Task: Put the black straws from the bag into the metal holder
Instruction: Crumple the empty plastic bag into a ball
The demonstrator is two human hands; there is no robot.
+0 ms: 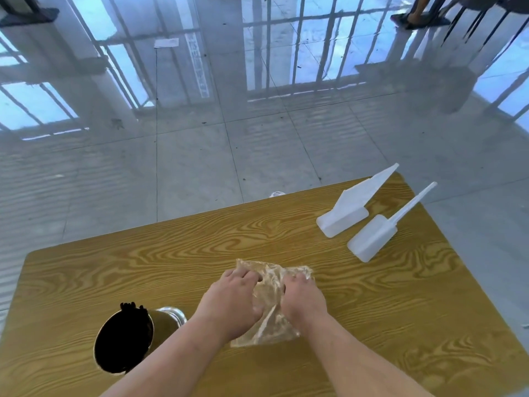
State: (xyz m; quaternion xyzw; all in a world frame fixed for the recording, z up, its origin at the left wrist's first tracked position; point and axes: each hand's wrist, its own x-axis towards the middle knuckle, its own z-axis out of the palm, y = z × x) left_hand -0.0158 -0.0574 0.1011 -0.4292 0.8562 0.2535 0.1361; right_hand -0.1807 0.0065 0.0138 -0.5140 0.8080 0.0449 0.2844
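A crumpled clear plastic bag [270, 299] lies on the wooden table [400, 325], and no straws show inside it. My left hand [233, 299] grips its left side with curled fingers. My right hand [303, 300] grips the right side the same way. To the left stands the metal holder [160, 322], tilted in this view, its mouth dark. The ends of several black straws [134, 308] poke up at its far rim.
Two white plastic scoops [349, 207] [375, 236] lie at the table's far right. Past the table's far edge is a glossy tiled floor. A person's foot [418, 17] and chair legs show at the top right.
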